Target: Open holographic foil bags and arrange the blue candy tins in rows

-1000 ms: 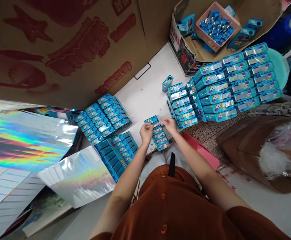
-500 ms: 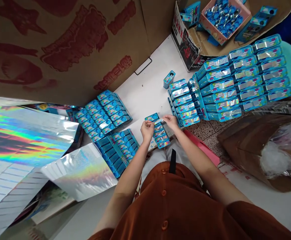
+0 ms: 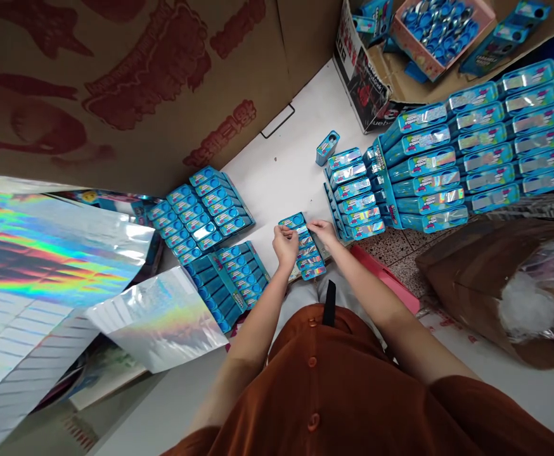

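Centrally, short row of blue boxes [image 3: 305, 248], shiny holographic labels, both hands' fingers [image 3: 287, 233] pinching its top end.

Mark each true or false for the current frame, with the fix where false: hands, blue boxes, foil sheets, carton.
1. Both hands are on the short row of blue boxes at the table edge. True: the left hand and right hand meet over it.
2. The holographic foil sheets lie to the person's right. False: they lie to the left.
3. The biggest block of boxes is to the right of the hands. True.
4. One lone box stands apart on the white table. True.
5. The open carton at the top right is empty. False: it holds a pink tray of blue items and loose boxes.
6. The right hand rests on the foil. False: it is at the short row.
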`<state>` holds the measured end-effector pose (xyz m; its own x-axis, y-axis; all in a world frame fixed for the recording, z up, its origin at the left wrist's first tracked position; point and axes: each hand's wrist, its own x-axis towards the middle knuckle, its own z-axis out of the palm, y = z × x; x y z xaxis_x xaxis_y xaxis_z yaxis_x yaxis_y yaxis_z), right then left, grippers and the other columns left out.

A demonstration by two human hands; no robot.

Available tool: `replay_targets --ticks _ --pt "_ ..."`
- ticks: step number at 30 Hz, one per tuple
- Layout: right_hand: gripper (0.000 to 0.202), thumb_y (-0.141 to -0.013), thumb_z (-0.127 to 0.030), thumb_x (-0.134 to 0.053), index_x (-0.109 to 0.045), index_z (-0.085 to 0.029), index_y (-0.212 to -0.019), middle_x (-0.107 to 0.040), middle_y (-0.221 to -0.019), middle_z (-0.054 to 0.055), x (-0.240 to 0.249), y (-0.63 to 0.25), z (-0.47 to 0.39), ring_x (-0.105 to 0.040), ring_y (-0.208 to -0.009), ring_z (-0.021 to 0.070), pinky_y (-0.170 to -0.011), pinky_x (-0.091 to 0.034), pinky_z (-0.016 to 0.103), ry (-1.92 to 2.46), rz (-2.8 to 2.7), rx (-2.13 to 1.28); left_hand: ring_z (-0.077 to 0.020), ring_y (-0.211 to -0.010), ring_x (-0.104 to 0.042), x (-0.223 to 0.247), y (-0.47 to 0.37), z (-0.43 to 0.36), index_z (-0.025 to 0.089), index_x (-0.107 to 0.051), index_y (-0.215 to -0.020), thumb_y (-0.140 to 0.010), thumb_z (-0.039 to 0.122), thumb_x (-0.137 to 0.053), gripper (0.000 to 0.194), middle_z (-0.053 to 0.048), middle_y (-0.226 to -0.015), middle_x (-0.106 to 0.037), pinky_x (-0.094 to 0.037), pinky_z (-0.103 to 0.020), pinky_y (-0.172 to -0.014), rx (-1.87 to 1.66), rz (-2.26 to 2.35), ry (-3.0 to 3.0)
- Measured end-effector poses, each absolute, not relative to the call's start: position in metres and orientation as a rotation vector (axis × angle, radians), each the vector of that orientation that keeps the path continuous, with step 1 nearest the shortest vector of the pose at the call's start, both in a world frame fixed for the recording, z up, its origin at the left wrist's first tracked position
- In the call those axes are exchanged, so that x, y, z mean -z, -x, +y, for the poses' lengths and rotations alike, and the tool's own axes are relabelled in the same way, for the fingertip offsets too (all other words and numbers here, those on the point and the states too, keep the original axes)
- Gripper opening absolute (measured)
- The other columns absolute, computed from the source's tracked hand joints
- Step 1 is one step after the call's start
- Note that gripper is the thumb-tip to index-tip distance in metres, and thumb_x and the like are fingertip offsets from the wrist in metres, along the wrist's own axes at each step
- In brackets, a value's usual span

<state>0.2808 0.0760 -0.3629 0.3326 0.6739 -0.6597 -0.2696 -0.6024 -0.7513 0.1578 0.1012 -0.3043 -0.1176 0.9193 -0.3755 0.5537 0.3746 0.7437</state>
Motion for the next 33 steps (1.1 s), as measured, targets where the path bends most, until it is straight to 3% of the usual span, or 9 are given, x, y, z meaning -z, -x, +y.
replay_targets --ticks 4,7,10,12,22,26,30,33 --pt "0.044 -0.069 -0.048 -0.066 -0.061 -0.017 -0.100 -0.068 -0.080 0.001 0.363 -0.278 0.077 -0.064 -0.077 0.0165 -0.073 -0.050 0.029 1.798 -0.382 -1.362 -0.0138 -0.065 -0.064 0.303 -0.159 0.101 0.022 -0.041 -0.085 -0.074 0.016 -0.057 0.020 0.003 -0.068 -0.062 -0.048 -0.024 -0.068 -0.506 1.816 -1.320" --pt "0.059 -0.064 -0.046 -0.072 -0.056 -0.020 -0.113 -0.066 -0.085 0.000 0.361 -0.274 0.082 -0.062 -0.076 0.0152 -0.076 -0.050 0.030 1.814 -0.442 -1.351 -0.0146 -0.066 -0.065 0.301 -0.159 0.103 0.022 -0.040 -0.087 -0.075 0.017 -0.057 0.021 0.002 -0.069 -0.064 -0.048 -0.024 -0.068 -0.462 1.826 -1.336" --pt "0.064 -0.051 -0.037 -0.082 -0.059 -0.021 -0.109 -0.063 -0.089 0.000 0.360 -0.272 0.089 -0.060 -0.078 0.0156 -0.080 -0.050 0.032 1.819 -0.520 -1.353 -0.0161 -0.068 -0.067 0.297 -0.158 0.105 0.022 -0.041 -0.090 -0.076 0.018 -0.059 0.023 0.001 -0.071 -0.067 -0.048 -0.025 -0.067 -0.410 1.832 -1.355" --pt "0.060 -0.049 -0.032 -0.083 -0.061 -0.020 -0.104 -0.063 -0.089 0.000 0.361 -0.272 0.092 -0.060 -0.079 0.0160 -0.081 -0.050 0.033 1.808 -0.550 -1.368 -0.0167 -0.070 -0.067 0.295 -0.159 0.106 0.021 -0.042 -0.092 -0.075 0.017 -0.059 0.025 0.000 -0.072 -0.068 -0.048 -0.025 -0.068 -0.378 1.835 -1.373" --pt "0.044 -0.060 -0.027 -0.078 -0.066 -0.018 -0.102 -0.068 -0.095 0.004 0.367 -0.281 0.088 -0.064 -0.083 0.0168 -0.082 -0.052 0.035 1.707 -0.541 -1.468 -0.0219 -0.081 -0.067 0.283 -0.163 0.110 0.022 -0.042 -0.094 -0.075 0.018 -0.062 0.028 -0.001 -0.075 -0.070 -0.044 -0.029 -0.075 -0.218 1.922 -1.440" --pt "0.039 -0.064 -0.028 -0.076 -0.067 -0.016 -0.100 -0.069 -0.099 0.007 0.361 -0.281 0.088 -0.064 -0.087 0.0185 -0.083 -0.052 0.035 1.687 -0.507 -1.486 -0.0220 -0.082 -0.066 0.283 -0.162 0.110 0.023 -0.041 -0.094 -0.075 0.028 -0.066 0.032 0.001 -0.077 -0.068 -0.043 -0.029 -0.073 -0.126 1.959 -1.476" --pt "0.036 -0.064 -0.028 -0.076 -0.068 -0.015 -0.097 -0.069 -0.099 0.008 0.356 -0.282 0.090 -0.065 -0.089 0.0195 -0.083 -0.053 0.035 1.679 -0.473 -1.509 -0.0252 -0.090 -0.063 0.293 -0.148 0.110 0.023 -0.041 -0.091 -0.066 0.047 -0.074 0.048 -0.006 -0.093 -0.064 -0.042 -0.031 -0.073 -0.064 2.096 -1.453" --pt "0.038 -0.063 -0.028 -0.076 -0.067 -0.015 -0.098 -0.069 -0.101 0.009 0.355 -0.282 0.090 -0.065 -0.089 0.0203 -0.083 -0.053 0.036 1.671 -0.458 -1.523 -0.0256 -0.086 -0.062 0.301 -0.135 0.107 0.023 -0.041 -0.088 -0.061 0.055 -0.075 0.054 -0.004 -0.087 -0.061 -0.042 -0.032 -0.073 -0.049 2.129 -1.343"
